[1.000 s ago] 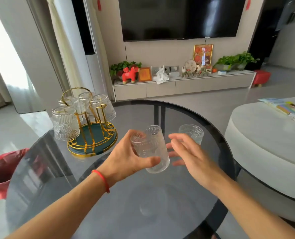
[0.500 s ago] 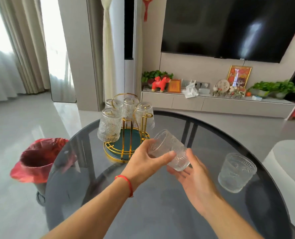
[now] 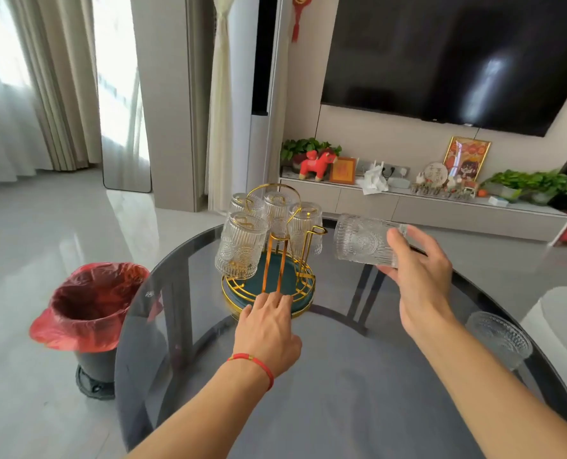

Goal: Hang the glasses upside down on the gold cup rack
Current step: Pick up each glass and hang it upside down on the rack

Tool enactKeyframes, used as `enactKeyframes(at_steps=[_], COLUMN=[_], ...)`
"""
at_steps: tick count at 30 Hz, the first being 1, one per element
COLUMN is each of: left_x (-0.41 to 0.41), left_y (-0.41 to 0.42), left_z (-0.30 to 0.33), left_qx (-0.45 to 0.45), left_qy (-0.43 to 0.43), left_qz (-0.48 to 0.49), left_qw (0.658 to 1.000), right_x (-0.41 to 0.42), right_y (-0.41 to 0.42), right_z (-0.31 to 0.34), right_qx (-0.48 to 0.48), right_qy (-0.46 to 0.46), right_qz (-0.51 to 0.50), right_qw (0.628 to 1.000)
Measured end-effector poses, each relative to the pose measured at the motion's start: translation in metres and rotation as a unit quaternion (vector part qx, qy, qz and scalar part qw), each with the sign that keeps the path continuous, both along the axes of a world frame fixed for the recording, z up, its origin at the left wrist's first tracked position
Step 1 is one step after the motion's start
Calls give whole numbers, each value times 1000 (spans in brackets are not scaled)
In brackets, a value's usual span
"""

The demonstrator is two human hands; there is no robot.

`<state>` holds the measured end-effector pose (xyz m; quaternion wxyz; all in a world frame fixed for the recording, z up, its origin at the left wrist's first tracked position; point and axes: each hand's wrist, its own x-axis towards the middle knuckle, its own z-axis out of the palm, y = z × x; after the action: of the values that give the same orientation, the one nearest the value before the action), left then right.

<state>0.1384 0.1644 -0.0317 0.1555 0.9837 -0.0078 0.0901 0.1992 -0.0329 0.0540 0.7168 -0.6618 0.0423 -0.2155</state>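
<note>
Four hung glasses (crowding), free prong

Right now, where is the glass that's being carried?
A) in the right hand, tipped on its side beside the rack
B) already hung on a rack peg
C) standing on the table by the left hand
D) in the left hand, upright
A: the right hand holds the glass tipped sideways, mouth toward the gold cup rack, while the left hand rests at the rack's base.

Your left hand, red cord at its wrist, reaches far with fingers extended flat. Your right hand is raised, fingers curled in a grasp.
</note>
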Motion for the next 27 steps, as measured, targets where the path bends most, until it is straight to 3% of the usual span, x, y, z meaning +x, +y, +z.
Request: enactKeyframes(at_steps=[10,15,21,27], left_x=[-1,0,1,4], left_y=[1,1,1,2], left_z=[2,3,-1,-2], left_qx=[10,4,8,12], left_qy=[21,17,17,21], left_qz=[-5,0,-5,-10], left_qw=[1000,1000,1000,1000], right_x=[20,27,36,39], right_y=[27,51,86,87], right_z=[35,46,39,22], right_qx=[-211,-337,-515,-559], right_qy=[5,-34,-41,-38], right_qz=[39,65,108,115], right_qw=[977,939,850,820])
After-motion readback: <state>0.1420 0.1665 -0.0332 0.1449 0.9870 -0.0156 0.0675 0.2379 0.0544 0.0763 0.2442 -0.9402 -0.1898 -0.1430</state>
